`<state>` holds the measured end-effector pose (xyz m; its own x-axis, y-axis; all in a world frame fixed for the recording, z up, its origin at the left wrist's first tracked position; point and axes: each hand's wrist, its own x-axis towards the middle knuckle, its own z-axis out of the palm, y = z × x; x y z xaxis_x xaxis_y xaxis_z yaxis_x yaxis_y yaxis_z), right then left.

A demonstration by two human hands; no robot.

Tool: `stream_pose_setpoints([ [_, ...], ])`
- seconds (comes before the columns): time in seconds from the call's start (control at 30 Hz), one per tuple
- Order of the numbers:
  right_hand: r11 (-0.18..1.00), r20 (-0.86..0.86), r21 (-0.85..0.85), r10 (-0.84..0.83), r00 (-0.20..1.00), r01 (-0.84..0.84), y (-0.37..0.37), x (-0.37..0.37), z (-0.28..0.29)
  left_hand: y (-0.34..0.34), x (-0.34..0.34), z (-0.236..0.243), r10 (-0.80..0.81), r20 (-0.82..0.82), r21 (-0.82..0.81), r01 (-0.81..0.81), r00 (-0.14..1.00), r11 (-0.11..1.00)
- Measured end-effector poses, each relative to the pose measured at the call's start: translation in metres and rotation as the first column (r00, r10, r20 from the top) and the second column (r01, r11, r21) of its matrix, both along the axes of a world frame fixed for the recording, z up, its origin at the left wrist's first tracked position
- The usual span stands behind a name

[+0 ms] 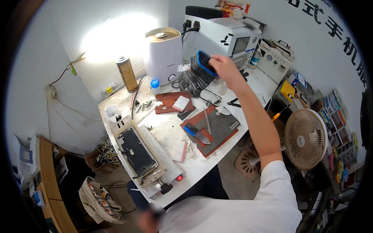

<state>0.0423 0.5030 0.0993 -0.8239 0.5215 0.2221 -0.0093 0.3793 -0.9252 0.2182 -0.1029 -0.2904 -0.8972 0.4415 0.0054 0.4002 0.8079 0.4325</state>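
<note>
My right hand [226, 70] is raised over the far side of the workbench. Its fingers are closed on the blue-edged cuff of a grey knitted glove [195, 79], which hangs down from it. My left hand [149, 220] is at the bottom edge, smeared by motion, with a dark shape beside it that I cannot make out. Nearest to that hand is a beige heating fixture [161, 171] with a black knob. On the fixture lies a dark phone-sized panel [138, 152]. A blue-handled scraper [197, 134] rests on a dark mat [221, 130] at the right.
A brown spray can [127, 73] and a white humidifier-like cylinder [163, 58] stand at the back left. Behind the glove is a white boxy machine [211, 35]. Pliers [234, 103] lie at the right; a beige fan [305, 139] stands beyond the bench [186, 182].
</note>
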Motion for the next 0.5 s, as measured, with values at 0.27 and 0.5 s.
stream_pose_setpoints([
  [0.27, 0.968, 0.039, -0.074, 0.244, 0.969, -0.241, -0.004, 0.098, 0.039, 0.145, -0.003, 0.197, -0.615, -0.349, 0.458, 0.701, 0.707, 0.546],
  [0.5, 0.911, 0.162, -0.328, 0.315, 0.935, -0.25, -0.055, 0.174, 0.034, 0.251, -0.007, 0.257, -0.387, -0.321, 0.801, 0.466, 0.864, 0.377],
])
